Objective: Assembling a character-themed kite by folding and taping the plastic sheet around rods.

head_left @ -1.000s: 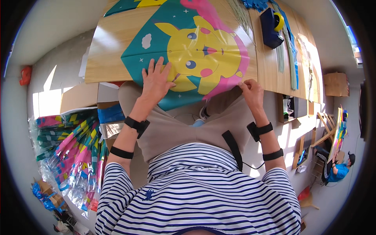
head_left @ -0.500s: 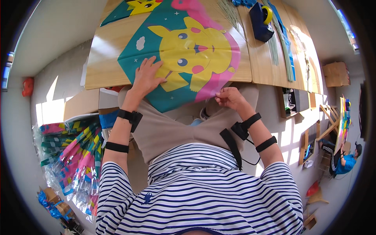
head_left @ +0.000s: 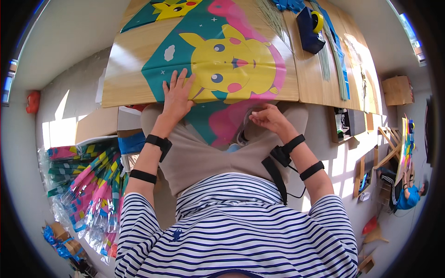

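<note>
A thin diamond-shaped kite sail (head_left: 171, 76), printed teal and pink with a yellow cartoon animal, lies on the wooden table. Its lower corner hangs over the near edge above my lap. My left hand (head_left: 176, 99) rests on the sail's left side, fingers spread and pressing it against the tabletop. Just off the table's front edge, my right hand (head_left: 272, 119) is closed, thumb and fingers pinched at the right border of the hanging part. Its fingertips partly hide what they grip.
A second printed sheet (head_left: 160, 14) lies at the far left. A dark blue tape dispenser (head_left: 309, 32) with yellow tape stands among thin rods (head_left: 325, 65) at the right. Colourful plastic-wrapped bundles (head_left: 88, 185) are at lower left. A person in blue (head_left: 408, 197) works far right.
The sail's near corner has dropped further below the table edge, folding over it. My right hand has shifted slightly left; my left hand keeps pressing on the sail.
</note>
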{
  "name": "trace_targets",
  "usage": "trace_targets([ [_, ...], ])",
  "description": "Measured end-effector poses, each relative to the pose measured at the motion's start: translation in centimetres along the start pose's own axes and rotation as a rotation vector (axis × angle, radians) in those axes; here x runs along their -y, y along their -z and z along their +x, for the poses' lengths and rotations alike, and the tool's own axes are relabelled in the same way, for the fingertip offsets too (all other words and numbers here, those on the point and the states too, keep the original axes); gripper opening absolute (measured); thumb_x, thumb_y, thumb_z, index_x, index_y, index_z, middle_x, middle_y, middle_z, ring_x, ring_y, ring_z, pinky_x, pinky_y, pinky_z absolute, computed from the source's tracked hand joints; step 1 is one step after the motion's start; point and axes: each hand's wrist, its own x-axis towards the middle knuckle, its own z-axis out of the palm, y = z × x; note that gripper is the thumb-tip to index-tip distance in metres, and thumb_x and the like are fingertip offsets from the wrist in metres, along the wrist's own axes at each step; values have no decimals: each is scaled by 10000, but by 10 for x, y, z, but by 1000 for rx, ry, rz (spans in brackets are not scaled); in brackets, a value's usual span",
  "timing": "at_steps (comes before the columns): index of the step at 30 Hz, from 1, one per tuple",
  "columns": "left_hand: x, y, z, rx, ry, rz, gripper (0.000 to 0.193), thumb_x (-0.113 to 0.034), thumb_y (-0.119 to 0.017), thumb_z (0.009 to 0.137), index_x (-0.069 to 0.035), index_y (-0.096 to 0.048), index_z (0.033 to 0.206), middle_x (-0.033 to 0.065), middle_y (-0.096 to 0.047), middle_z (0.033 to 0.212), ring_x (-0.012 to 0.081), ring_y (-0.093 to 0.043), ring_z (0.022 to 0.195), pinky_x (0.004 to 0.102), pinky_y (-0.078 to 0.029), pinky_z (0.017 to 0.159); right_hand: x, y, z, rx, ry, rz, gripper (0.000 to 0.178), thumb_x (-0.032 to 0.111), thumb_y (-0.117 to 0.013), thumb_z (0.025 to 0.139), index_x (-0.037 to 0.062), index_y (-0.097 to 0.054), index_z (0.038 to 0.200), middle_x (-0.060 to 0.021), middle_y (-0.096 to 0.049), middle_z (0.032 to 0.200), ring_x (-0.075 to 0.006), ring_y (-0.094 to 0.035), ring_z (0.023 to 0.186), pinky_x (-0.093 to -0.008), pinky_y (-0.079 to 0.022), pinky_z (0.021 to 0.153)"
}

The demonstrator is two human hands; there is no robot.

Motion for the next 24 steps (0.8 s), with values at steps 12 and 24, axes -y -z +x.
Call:
trace_targets([
  [12,-26,6,-49,67,-44,-27,959,-145,-865,679,-167,-397,1516,155,-256,1604,417,-210,1483,705,-228,1113,1,-2,-36,-36,-142,-549,231,-34,-622,906,-58,-629,1136,-134,-693,952,-264,-726,888,-347,-629,723],
  [24,-31,11,-53,106,-2,-6,940,-160,-853,698,-183,-394,1518,145,-245,1612,403,-202,1493,714,-233,1099,20,-143,-22,-53,1137,-1710,677,322,-713,860,-14,-481,1399,-194,-445,1486,-369,-386,1408,-516,-343,1113],
])
